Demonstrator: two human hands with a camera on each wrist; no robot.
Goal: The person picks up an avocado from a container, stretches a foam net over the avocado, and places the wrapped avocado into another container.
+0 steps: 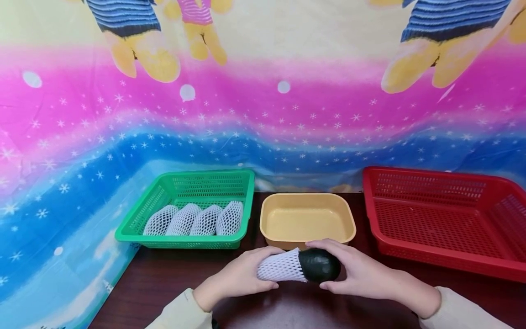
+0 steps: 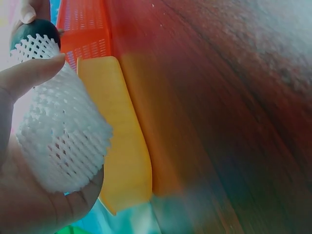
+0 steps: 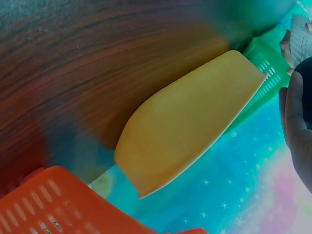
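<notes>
In front of the yellow tub, both hands hold a dark green, oval fruit like an avocado point(image 1: 321, 265), partly covered by a white foam net sleeve point(image 1: 282, 266). My left hand point(image 1: 242, 273) grips the sleeve at its left end, thumb and fingers around the mesh. At the other end my right hand point(image 1: 359, 269) grasps the bare, rounded end of the avocado. The left wrist view shows the mesh point(image 2: 66, 131) bulging in the palm, with the dark fruit point(image 2: 36, 34) showing at its far opening. Only part of the right hand point(image 3: 300, 131) appears in the right wrist view, against the fruit.
A green basket point(image 1: 181, 242) at the left holds several white foam nets point(image 1: 203, 220) in a row. The yellow tub point(image 1: 307, 218) stands in the middle, and a red basket point(image 1: 431, 214) at the right. All stand on a dark wooden table point(image 1: 164, 283) against a printed cloth point(image 1: 263, 105).
</notes>
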